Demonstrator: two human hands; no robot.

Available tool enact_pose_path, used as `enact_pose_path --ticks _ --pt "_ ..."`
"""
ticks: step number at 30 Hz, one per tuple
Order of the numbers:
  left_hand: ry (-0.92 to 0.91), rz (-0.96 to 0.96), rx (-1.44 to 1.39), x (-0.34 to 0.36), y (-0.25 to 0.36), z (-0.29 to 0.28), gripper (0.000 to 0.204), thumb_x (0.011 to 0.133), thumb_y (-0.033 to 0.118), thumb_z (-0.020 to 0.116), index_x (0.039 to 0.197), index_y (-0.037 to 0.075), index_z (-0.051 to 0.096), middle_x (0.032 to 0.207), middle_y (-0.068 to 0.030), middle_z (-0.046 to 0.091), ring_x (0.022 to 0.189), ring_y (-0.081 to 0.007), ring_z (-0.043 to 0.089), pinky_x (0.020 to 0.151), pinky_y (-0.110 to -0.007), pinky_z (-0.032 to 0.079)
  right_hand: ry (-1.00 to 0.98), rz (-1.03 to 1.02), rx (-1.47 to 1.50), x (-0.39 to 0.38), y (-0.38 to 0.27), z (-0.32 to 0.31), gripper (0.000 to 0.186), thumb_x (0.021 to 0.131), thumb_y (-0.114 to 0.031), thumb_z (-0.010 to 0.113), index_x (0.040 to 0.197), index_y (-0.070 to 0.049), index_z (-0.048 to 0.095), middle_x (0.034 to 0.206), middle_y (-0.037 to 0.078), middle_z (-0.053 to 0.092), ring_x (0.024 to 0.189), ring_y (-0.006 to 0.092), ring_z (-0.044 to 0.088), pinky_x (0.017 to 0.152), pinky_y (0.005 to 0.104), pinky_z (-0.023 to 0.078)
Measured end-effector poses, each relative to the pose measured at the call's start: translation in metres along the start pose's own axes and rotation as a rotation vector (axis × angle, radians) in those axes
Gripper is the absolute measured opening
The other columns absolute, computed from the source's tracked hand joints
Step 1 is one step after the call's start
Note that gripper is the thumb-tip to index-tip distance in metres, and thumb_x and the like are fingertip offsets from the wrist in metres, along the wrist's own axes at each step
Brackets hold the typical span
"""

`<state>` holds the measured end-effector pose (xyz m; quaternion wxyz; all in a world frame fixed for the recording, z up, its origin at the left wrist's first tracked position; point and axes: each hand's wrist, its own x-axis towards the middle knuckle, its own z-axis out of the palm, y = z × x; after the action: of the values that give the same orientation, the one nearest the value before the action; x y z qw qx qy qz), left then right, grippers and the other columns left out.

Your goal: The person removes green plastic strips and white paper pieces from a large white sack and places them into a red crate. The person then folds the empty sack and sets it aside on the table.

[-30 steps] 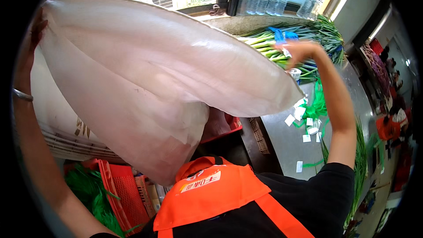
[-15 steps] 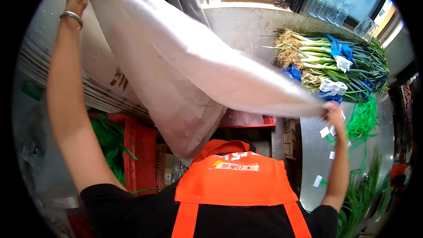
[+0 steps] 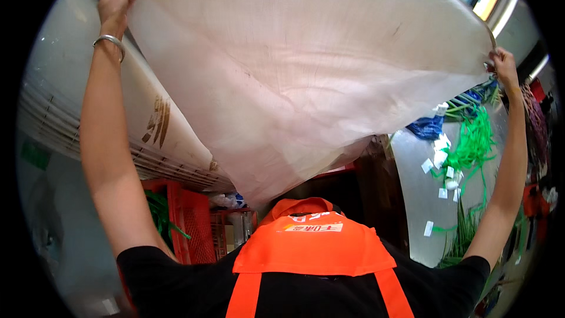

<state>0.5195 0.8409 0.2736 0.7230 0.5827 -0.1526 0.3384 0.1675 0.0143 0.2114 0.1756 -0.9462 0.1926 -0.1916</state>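
A large whitish sheet, thin cloth or plastic (image 3: 312, 70), is stretched wide before me, wrinkled and faintly stained. Up at the far left, my left hand (image 3: 116, 6) is closed on its edge; a metal bangle circles that wrist. My right hand (image 3: 503, 66) grips the sheet's right corner, fingers pinched, with the arm reaching out. Between the hands the sheet hangs to a low point just beyond my orange apron (image 3: 309, 241). Much of the far counter and the produce on it is hidden behind it.
White stacked panels (image 3: 118, 123) stand at the left. A red plastic crate (image 3: 191, 224) with green strips sits below them. On the right, a metal counter (image 3: 415, 171) carries green ties with white tags (image 3: 471, 141), a blue bag (image 3: 425, 128) and leafy greens (image 3: 462, 235).
My right hand has moved up and farther out, spreading the bunched sheet into a broad expanse. It now covers the far wall, bottles and most of the leeks. My left hand stays high, gripping.
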Motion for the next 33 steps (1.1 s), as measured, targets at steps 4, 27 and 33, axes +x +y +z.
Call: enact_pose_path --ticks 4,27,33 --pt "0.123 -0.088 0.115 -0.006 -0.021 0.003 0.019 0.083 0.000 0.056 0.093 -0.016 0.051 0.091 -0.0201 0.058 0.073 -0.0291 0.064 0.061 -0.033 0.059 0.543 0.169 0.184 -0.023 -0.056 -0.017 0.019 0.087 -0.024 0.055 0.098 -0.011 0.064 0.071 -0.002 0.060 0.062 0.0076 0.060 0.049 0.0199 0.042" --pt "-1.359 -0.383 0.296 -0.147 0.019 0.062 0.029 0.083 0.035 0.061 0.070 0.009 0.057 0.060 0.0075 0.045 0.051 -0.0017 0.041 0.044 -0.018 0.033 -0.951 -0.595 0.344 -0.104 -0.247 0.040 0.032 0.079 -0.024 0.068 0.060 -0.002 0.054 0.055 -0.005 0.045 0.050 0.0043 0.038 0.043 0.0238 0.030" --pt "-0.177 -0.587 -0.087 -0.074 -0.084 0.093 0.021 0.091 0.023 0.048 0.086 0.005 0.059 0.072 -0.0021 0.061 0.058 -0.0105 0.058 0.052 -0.024 0.049 0.197 0.259 1.277 0.052 -0.132 0.105 0.009 0.083 -0.005 0.056 0.085 0.002 0.061 0.076 0.010 0.062 0.061 0.0195 0.061 0.056 0.0333 0.055"
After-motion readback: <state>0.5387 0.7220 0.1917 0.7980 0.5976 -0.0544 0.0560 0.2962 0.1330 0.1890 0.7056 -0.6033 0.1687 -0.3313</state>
